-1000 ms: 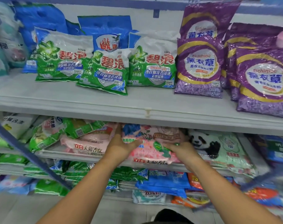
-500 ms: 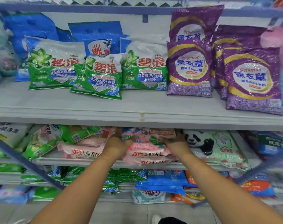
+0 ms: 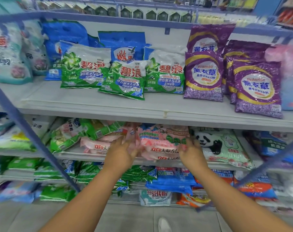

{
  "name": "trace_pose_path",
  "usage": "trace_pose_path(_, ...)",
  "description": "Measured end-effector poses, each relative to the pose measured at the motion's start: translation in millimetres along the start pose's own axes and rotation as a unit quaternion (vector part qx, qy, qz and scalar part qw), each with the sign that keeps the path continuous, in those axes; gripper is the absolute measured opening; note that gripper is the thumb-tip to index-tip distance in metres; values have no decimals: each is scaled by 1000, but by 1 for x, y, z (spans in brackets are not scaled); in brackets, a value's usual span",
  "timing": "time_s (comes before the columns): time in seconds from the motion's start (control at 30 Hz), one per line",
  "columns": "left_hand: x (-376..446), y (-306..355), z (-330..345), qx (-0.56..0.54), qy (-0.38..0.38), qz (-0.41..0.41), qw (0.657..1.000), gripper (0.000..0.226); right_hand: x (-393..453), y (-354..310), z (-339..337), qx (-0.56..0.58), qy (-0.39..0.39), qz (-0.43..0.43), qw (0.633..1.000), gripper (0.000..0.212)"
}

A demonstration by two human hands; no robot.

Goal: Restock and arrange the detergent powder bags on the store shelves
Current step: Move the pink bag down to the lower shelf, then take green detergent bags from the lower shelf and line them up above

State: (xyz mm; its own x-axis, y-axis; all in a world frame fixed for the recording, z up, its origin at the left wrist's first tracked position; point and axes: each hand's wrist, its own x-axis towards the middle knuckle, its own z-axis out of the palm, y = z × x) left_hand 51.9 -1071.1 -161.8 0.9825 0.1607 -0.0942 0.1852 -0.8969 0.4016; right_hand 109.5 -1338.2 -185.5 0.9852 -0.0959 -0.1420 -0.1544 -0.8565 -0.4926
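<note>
On the middle shelf (image 3: 95, 156): a stack of pink detergent bags (image 3: 160, 144), between more pink bags and a panda bag (image 3: 221, 146).
Left hand (image 3: 120, 153): fingers spread loose at the stack's left side; too blurry to see a hold.
Right hand (image 3: 191, 152): fingers curled round the stack's right edge.
Shelf above: green bags (image 3: 125, 79), purple bags (image 3: 203, 76).

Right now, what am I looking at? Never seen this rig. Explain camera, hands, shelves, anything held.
There is no robot: a person wears one wide-angle camera on the head, looking forward and down at bare hands. The left hand and right hand sit at either side of a stack of pink detergent bags on the middle shelf. Blur hides whether the fingers grip. Beside the stack lies a panda-print bag. The upper shelf carries green-and-white bags and purple lavender bags.
</note>
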Motion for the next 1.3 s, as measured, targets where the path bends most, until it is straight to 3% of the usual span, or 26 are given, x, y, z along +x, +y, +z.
trace_pose_path(0.1, -16, -15, -6, 27, 13, 22, 999, 72, -29, -13, 1, -43, 10, -89, 995, 63)
trace_pose_path(0.2, -29, -31, -8, 16, 33, 23, 999, 69, -48, -29, 7, -74, -7, -125, 989, 65)
trace_pose_path(0.47, -70, -74, -25, 1, 73, -88, 993, 68, -66, -63, 25, -78, -82, -224, 968, 64)
trace_pose_path(0.73, -84, -114, -39, 5, 88, -146, 985, 70, -85, -107, 55, -20, -130, -262, 956, 70)
trace_pose_path(1.0, -26, -177, -60, -16, 83, -140, 987, 69, -61, -190, 98, -10, -146, -213, 966, 68)
trace_pose_path(1.13, 19, -217, -77, -38, 69, -118, 990, 65, -38, -234, 131, -5, -171, -97, 980, 59)
trace_pose_path(1.3, 66, -258, -79, -42, 43, -83, 995, 60, -20, -288, 149, 109, -161, 41, 980, 40)
